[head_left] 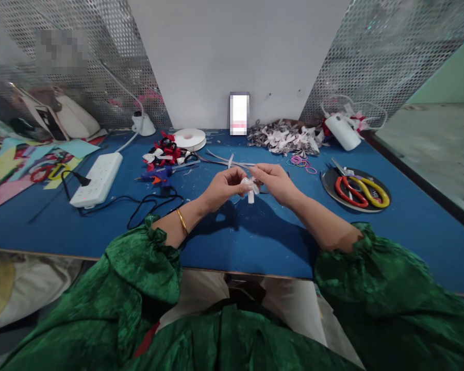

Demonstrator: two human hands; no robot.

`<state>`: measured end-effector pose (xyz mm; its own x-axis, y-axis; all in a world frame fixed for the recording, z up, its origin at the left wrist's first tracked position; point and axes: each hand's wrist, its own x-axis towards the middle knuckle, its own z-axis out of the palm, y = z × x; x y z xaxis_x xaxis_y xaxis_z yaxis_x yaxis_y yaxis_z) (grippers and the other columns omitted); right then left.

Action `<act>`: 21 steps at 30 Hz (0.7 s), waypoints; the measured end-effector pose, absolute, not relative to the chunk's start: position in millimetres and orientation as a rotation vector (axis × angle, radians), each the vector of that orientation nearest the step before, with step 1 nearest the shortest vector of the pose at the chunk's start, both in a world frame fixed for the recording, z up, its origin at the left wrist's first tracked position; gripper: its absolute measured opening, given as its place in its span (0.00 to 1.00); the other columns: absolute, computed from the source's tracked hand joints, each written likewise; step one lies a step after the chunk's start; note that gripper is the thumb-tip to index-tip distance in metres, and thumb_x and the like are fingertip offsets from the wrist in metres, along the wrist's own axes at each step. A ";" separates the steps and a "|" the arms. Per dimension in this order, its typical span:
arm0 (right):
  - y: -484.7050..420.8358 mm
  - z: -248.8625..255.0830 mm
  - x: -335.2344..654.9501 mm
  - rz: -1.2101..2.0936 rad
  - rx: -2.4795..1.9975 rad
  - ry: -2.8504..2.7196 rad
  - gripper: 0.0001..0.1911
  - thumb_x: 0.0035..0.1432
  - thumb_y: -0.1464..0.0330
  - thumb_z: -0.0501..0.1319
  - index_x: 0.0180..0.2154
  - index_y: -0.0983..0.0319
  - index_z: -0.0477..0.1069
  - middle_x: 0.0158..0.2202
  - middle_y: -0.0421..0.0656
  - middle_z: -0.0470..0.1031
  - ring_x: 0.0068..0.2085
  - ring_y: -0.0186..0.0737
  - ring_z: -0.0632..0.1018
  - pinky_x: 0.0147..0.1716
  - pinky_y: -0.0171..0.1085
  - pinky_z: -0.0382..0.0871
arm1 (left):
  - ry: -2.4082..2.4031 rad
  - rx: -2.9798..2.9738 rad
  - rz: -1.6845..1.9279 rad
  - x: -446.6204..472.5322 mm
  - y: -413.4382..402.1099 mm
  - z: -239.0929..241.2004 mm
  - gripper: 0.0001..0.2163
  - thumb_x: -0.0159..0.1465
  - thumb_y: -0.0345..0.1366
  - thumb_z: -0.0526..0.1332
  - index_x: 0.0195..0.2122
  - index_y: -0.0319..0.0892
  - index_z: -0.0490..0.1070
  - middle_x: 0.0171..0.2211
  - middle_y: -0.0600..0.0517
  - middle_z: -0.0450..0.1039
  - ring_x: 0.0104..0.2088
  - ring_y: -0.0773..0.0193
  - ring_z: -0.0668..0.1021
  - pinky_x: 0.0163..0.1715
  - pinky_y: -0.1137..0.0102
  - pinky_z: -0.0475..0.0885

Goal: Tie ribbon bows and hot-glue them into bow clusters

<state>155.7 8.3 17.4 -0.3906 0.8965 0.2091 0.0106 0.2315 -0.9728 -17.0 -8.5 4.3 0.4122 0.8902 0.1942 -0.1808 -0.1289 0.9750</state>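
Note:
My left hand [225, 186] and my right hand [274, 181] meet above the blue table [232, 232], both pinched on a small white ribbon bow [250, 187] held between them. A short white ribbon tail hangs down from the bow. Loose strips of ribbon [224, 159] lie on the table just beyond my hands. A gold bangle sits on my left wrist, and green sleeves cover both forearms.
A blue glue gun [158, 176], red, black and white bows [166, 152], a ribbon spool [190, 138] and a white power strip [97, 179] lie at the left. A pile of finished bows [284, 136], small elastic rings [302, 162] and a dish with scissors [355, 189] lie at the right.

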 end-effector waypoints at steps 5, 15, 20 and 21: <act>7.1 18.2 154.8 1.299 -0.862 -1.683 0.24 0.54 0.48 0.63 0.21 0.60 0.68 0.17 0.38 0.66 0.22 0.31 0.64 0.24 0.34 0.56 | 0.630 1.290 0.933 -19.0 -9.8 4.1 0.17 0.50 0.38 0.72 0.30 0.40 0.64 0.28 0.55 0.71 0.26 0.71 0.72 0.28 0.73 0.68; 12.2 14.6 159.4 1.253 -0.873 -1.694 0.25 0.56 0.48 0.61 0.20 0.61 0.65 0.17 0.37 0.64 0.22 0.30 0.64 0.25 0.34 0.58 | 0.650 1.199 0.923 -19.4 -9.3 3.3 0.13 0.57 0.42 0.68 0.29 0.39 0.67 0.23 0.55 0.68 0.24 0.72 0.70 0.28 0.74 0.66; 5.8 11.0 152.5 1.457 -0.818 -1.706 0.23 0.58 0.51 0.60 0.21 0.62 0.66 0.18 0.37 0.62 0.21 0.29 0.61 0.21 0.33 0.54 | 0.674 1.138 0.831 -16.0 -11.7 4.9 0.14 0.55 0.43 0.67 0.35 0.38 0.72 0.26 0.51 0.74 0.26 0.67 0.75 0.26 0.73 0.66; 4.6 10.1 151.0 1.497 -0.803 -1.673 0.22 0.58 0.52 0.61 0.21 0.62 0.66 0.18 0.36 0.61 0.21 0.29 0.60 0.20 0.33 0.52 | 0.680 1.113 0.833 -14.7 -12.7 5.4 0.15 0.54 0.43 0.67 0.36 0.38 0.73 0.27 0.51 0.74 0.26 0.67 0.75 0.26 0.73 0.66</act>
<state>151.0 4.6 10.1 -0.5311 0.8392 0.1166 -0.0231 0.1232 -0.9921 -14.7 -12.7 5.4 0.5281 0.8469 -0.0614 -0.2296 0.2120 0.9499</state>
